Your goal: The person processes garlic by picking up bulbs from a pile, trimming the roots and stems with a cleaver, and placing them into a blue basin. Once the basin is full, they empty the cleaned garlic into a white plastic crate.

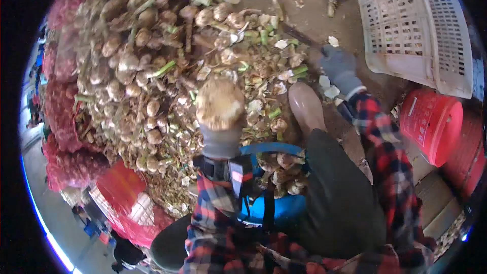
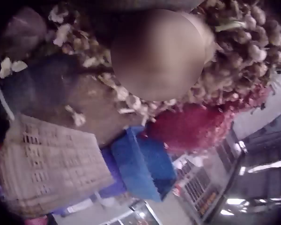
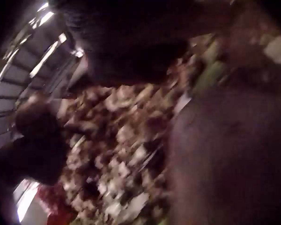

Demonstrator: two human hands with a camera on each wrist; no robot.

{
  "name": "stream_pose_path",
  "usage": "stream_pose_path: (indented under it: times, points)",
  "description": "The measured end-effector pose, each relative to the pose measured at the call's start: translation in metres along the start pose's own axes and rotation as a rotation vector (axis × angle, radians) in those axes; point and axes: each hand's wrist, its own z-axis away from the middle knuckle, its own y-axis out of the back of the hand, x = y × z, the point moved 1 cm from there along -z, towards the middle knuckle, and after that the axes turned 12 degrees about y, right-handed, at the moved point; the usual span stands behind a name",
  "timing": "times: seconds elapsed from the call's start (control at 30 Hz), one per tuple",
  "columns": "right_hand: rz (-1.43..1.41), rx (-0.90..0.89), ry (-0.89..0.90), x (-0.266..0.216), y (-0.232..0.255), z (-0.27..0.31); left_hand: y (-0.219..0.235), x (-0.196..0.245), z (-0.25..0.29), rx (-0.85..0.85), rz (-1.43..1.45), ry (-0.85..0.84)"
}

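In the head view my gloved left hand (image 1: 221,141) holds up a large garlic bulb (image 1: 220,102), its pale, rough underside towards the camera. The same bulb (image 2: 159,54) looms large and blurred in the left wrist view. Below that hand stands a blue basin (image 1: 291,208) with several garlic bulbs (image 1: 286,175) in it. To the right, beyond the boot, my gloved right hand (image 1: 341,67) grips a long, thin, dark tool (image 1: 300,34) pointing up and left over the floor; its exact kind is unclear. The right wrist view is dark and blurred.
A big heap of garlic (image 1: 137,71) with stalks and trimmings covers the left and middle. Red mesh bags (image 1: 61,111) stand along its far left. A boot (image 1: 307,105) is between my hands. At right are a white crate (image 1: 401,61) and a red bucket (image 1: 431,127).
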Motion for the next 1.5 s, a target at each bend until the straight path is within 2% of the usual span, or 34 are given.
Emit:
stream_pose_path:
  times: [0.03,0.07,0.1,0.13,0.17,0.2,0.23,0.27,0.3,0.43,0.47,0.5,0.57,0.6,0.63,0.7,0.77,0.8,0.83,0.87,0.9,0.97,1.03,1.1,1.17,1.23,1.27,1.33,1.37,1.43,1.47,1.5]
  points:
    - [-0.016,0.065,0.068,-0.006,0.011,0.013,0.006,0.039,-0.006,0.086,-0.732,-0.458]
    - [-0.022,0.151,0.134,-0.012,0.023,0.02,0.001,0.029,-0.011,0.053,-0.663,-0.193]
    - [-0.06,0.137,0.207,-0.029,0.026,0.017,-0.005,-0.003,-0.017,0.149,-0.773,-0.424]
    - [-0.098,0.106,0.272,-0.053,0.026,0.015,-0.009,-0.007,-0.026,0.091,-0.781,-0.436]
    - [-0.131,0.1,0.412,-0.071,0.026,0.016,-0.012,-0.012,-0.025,0.007,-0.791,-0.427]
    - [-0.173,0.083,0.546,-0.088,0.026,0.024,-0.016,-0.021,-0.017,0.023,-0.896,-0.398]
    - [-0.182,0.071,0.539,-0.105,0.029,0.031,-0.023,-0.032,-0.011,0.05,-0.999,-0.379]
    - [-0.123,-0.02,0.579,-0.121,0.036,0.033,-0.033,-0.048,-0.012,0.067,-0.953,-0.214]
    - [-0.063,-0.111,0.618,-0.129,0.04,0.034,-0.035,-0.061,-0.013,0.078,-0.952,-0.217]
    - [-0.157,-0.027,0.589,-0.102,0.022,0.013,-0.029,-0.032,-0.011,0.028,-0.304,0.037]
    - [-0.073,-0.053,0.428,-0.084,0.022,0.005,-0.025,-0.015,-0.011,0.157,-0.439,-0.257]
    - [0.005,-0.08,0.26,-0.073,0.02,0.004,-0.016,-0.014,-0.008,0.039,-0.595,-0.319]
    - [-0.025,-0.078,0.254,-0.072,0.024,0.014,-0.012,0.014,-0.006,-0.178,-0.263,0.203]
    - [-0.056,-0.075,0.24,-0.072,0.025,0.021,-0.015,0.012,-0.006,-0.178,-0.258,0.203]
    - [-0.049,-0.069,0.24,-0.079,0.025,0.026,-0.019,0.008,-0.01,-0.072,-0.349,0.016]
    - [-0.078,-0.079,0.486,-0.103,0.016,0.033,-0.026,0.005,-0.016,0.137,-0.531,-0.351]
    - [-0.166,-0.107,0.467,-0.1,0.019,0.03,-0.027,0.006,-0.017,0.151,-0.449,-0.317]
    - [-0.075,-0.163,0.327,-0.085,0.016,0.016,-0.015,0.008,-0.019,0.033,-0.637,-0.485]
    - [0.01,-0.217,0.178,-0.071,0.013,0.01,-0.01,0.007,-0.014,-0.054,-0.707,-0.511]
    - [-0.039,-0.298,0.091,-0.064,0.023,0.011,-0.001,0.008,-0.008,-0.053,-0.714,-0.513]
    - [-0.039,-0.297,0.102,-0.056,0.021,0.012,0.009,0.008,-0.002,-0.4,-0.446,-0.324]
    - [-0.129,-0.129,-0.066,-0.041,0.013,0.015,0.019,0.014,0.006,-1.053,0.149,0.079]
    - [-0.137,-0.094,-0.098,-0.031,0.005,0.014,0.015,0.022,-0.011,-1.351,-0.213,-0.125]
    - [-0.149,-0.06,-0.129,-0.027,-0.008,0.018,0.005,0.019,-0.046,-0.833,-0.372,0.431]
    - [-0.193,-0.08,-0.043,-0.028,-0.016,0.013,-0.004,0.008,-0.088,-0.26,-0.813,-0.038]
    - [-0.185,-0.137,-0.036,-0.036,-0.009,0.012,-0.02,-0.033,-0.115,-0.082,-0.897,-0.296]
    - [-0.18,-0.196,-0.032,-0.039,-0.005,0.012,-0.023,-0.036,-0.121,-0.085,-0.892,-0.297]
    - [-0.156,-0.177,-0.041,-0.029,-0.008,0.017,-0.029,-0.043,-0.126,-0.215,-0.813,-0.067]
    - [-0.14,-0.158,-0.047,-0.026,-0.01,0.021,-0.028,-0.046,-0.124,-0.17,-0.575,0.03]
    - [-0.174,-0.187,-0.026,-0.026,0.0,0.024,-0.024,-0.042,-0.11,-0.148,-0.163,0.463]
    - [-0.209,-0.217,0.003,-0.032,0.008,0.025,-0.021,-0.021,-0.102,-0.276,-0.207,0.746]
    - [-0.214,-0.211,0.007,-0.044,0.015,0.025,-0.023,-0.018,-0.084,-0.436,0.248,0.537]
